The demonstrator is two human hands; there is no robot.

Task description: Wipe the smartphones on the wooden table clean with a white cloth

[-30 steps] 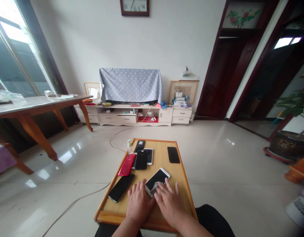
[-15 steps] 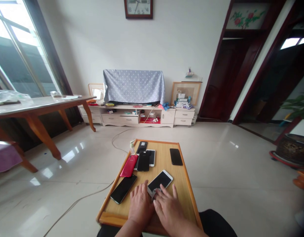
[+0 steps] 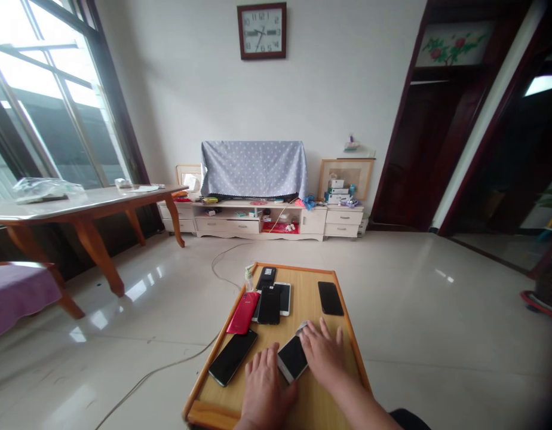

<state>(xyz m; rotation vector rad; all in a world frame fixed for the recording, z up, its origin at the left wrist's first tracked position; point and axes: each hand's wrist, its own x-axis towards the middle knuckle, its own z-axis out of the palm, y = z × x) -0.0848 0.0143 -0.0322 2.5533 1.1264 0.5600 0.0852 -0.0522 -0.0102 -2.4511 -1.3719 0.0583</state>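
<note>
smartphone (image 3: 294,358) with a white frame lies screen up on the near half of a small wooden table (image 3: 307,286), set at a slant, its far end turned toward the right. the right hand (image 3: 323,352) covers part of that far end with its fingers spread, and a crumpled pale cloth (image 3: 301,327) shows at its fingertips; whether the hand grips the cloth or only presses on it cannot be told. the left hand (image 3: 264,379) is palm down at the near left side of the smartphone, fingers close together, thumb stretched out by the near corner; whether it is clamped on the frame cannot be made out. the two hands are apart from each other.

left of the left hand, a black smartphone (image 3: 232,357) lies slanted, screen up, by the table's raised edge. just beyond it is a red smartphone (image 3: 243,312), back up. to the right of that, a dark smartphone (image 3: 269,306) lies over part of a white smartphone (image 3: 285,298), and a labelled black handset (image 3: 267,276) lies at their far side. a clear pump bottle (image 3: 249,280) stands near the far left corner. near the right edge, well apart from the group, lies a lone black handset (image 3: 330,297).

past the table, a polka-dot cloth (image 3: 255,168) drapes over something wide on a low white cabinet (image 3: 312,222), beneath a wall clock (image 3: 262,31).
</note>
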